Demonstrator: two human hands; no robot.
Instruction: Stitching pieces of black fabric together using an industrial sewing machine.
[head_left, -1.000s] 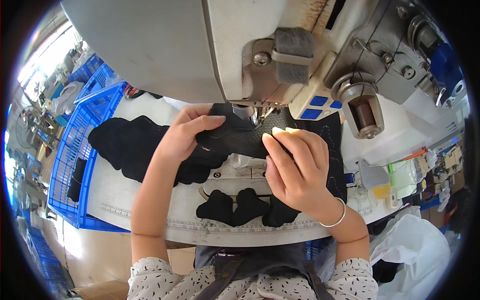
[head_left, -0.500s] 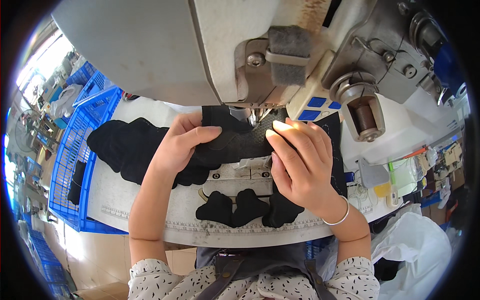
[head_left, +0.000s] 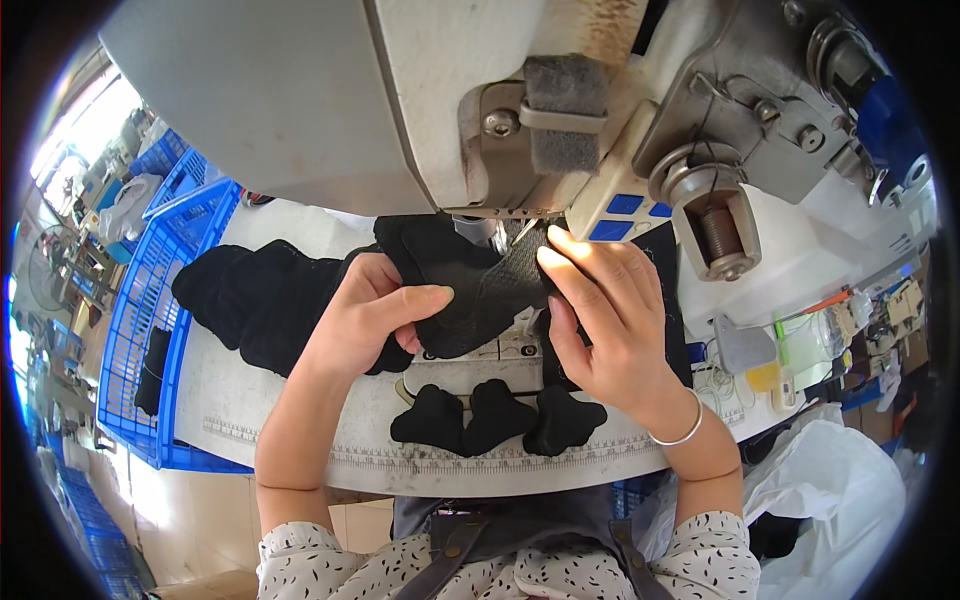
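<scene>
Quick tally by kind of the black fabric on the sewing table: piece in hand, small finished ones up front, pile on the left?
Black fabric piece under the sewing machine head, held by left hand and right hand: 1
Small black sewn pieces at the table's near edge: 3
Heap of black fabric at left, pieces inside not countable: 1
Total: 5
</scene>
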